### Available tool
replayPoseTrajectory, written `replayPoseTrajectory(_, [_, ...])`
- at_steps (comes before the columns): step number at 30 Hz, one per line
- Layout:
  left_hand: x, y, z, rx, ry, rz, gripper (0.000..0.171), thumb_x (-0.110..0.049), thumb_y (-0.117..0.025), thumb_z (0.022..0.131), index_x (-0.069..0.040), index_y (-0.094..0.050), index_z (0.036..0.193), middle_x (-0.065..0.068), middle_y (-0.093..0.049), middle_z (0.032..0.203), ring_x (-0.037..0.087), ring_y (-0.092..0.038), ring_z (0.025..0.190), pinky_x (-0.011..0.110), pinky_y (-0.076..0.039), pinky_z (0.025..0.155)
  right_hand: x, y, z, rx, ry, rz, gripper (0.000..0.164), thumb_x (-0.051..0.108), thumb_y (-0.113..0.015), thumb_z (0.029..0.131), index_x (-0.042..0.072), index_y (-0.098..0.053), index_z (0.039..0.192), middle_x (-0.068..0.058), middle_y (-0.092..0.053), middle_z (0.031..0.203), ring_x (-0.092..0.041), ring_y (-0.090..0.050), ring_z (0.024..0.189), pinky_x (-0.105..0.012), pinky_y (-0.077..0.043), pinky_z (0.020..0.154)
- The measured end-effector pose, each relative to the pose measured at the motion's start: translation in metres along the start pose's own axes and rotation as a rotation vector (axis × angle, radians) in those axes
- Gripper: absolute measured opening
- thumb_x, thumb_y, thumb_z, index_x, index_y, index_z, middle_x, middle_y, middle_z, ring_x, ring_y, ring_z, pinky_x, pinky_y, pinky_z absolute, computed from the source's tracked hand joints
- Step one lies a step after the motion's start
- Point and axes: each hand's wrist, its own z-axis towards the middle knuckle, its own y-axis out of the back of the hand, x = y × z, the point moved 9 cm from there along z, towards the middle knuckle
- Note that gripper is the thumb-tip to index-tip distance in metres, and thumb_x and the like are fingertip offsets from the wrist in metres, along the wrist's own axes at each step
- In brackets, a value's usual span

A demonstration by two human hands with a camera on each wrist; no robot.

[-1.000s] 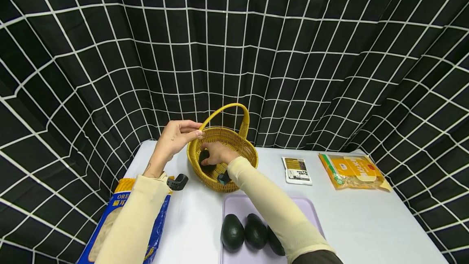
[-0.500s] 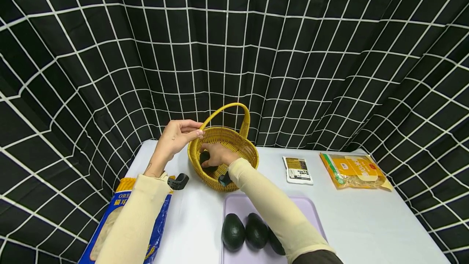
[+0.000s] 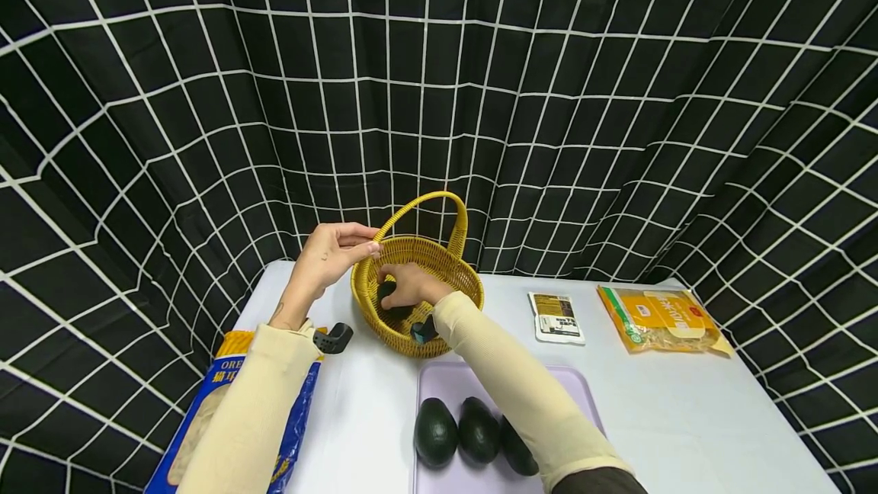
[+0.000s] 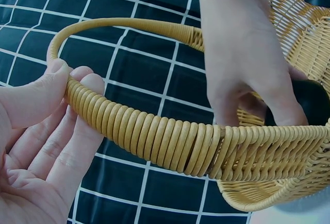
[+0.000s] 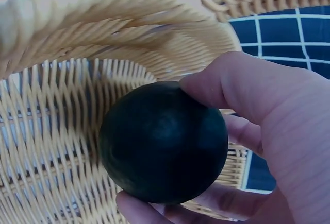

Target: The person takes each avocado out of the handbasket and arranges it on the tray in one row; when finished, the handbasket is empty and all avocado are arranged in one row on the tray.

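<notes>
A yellow wicker basket with a tall arched handle stands at the back of the table. My left hand pinches the left side of that handle between thumb and fingers; the left wrist view shows the thumb on the wrapped cane. Inside the bowl, my right hand grips a dark green avocado, thumb on one side and fingers on the other. The avocado is close to the basket's woven wall in the right wrist view. Part of it is hidden behind the hand in the head view.
In front of the basket lies a lilac tray with three avocados, one partly under my right sleeve. A blue and orange bag lies under my left forearm. To the right are a small pouch and an orange packet.
My right hand, with the avocado, has shifted slightly to the right inside the basket. My left hand keeps its hold on the handle.
</notes>
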Motion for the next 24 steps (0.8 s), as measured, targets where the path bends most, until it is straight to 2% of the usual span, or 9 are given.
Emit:
replayPoseTrajectory(5, [-0.001, 0.000, -0.001, -0.003, 0.000, 0.008, 0.030, -0.021, -0.074, 0.095, -0.008, -0.073, 0.121, 0.012, -0.076, 0.114, 0.027, -0.070, 0.111, 0.046, -0.052, 0.100, -0.002, 0.008, -0.006, -0.004, -0.004, 0.014, 0.044, 0.032, -0.076, 0.088, 0.022, -0.061, 0.128, -0.005, -0.066, 0.117, -0.019, -0.056, 0.101, -0.032, -0.049, 0.090])
replayPoseTrajectory(11, [-0.001, -0.001, -0.001, -0.001, 0.010, 0.011, 0.029, -0.020, -0.074, 0.095, -0.008, -0.073, 0.121, 0.012, -0.076, 0.114, 0.027, -0.070, 0.112, 0.047, -0.052, 0.101, -0.001, 0.017, -0.016, 0.004, 0.004, 0.038, 0.046, 0.031, -0.075, 0.089, 0.021, -0.060, 0.132, -0.005, -0.065, 0.122, -0.019, -0.057, 0.104, -0.034, -0.050, 0.093])
replayPoseTrajectory(24, [-0.001, -0.002, -0.001, 0.012, 0.023, -0.003, 0.028, -0.019, -0.072, 0.096, -0.007, -0.072, 0.121, 0.013, -0.076, 0.115, 0.026, -0.071, 0.109, 0.043, -0.055, 0.096, 0.006, 0.044, -0.049, -0.067, 0.068, 0.088, 0.046, 0.027, -0.075, 0.089, 0.018, -0.061, 0.132, -0.003, -0.065, 0.131, -0.020, -0.059, 0.115, -0.038, -0.050, 0.100])
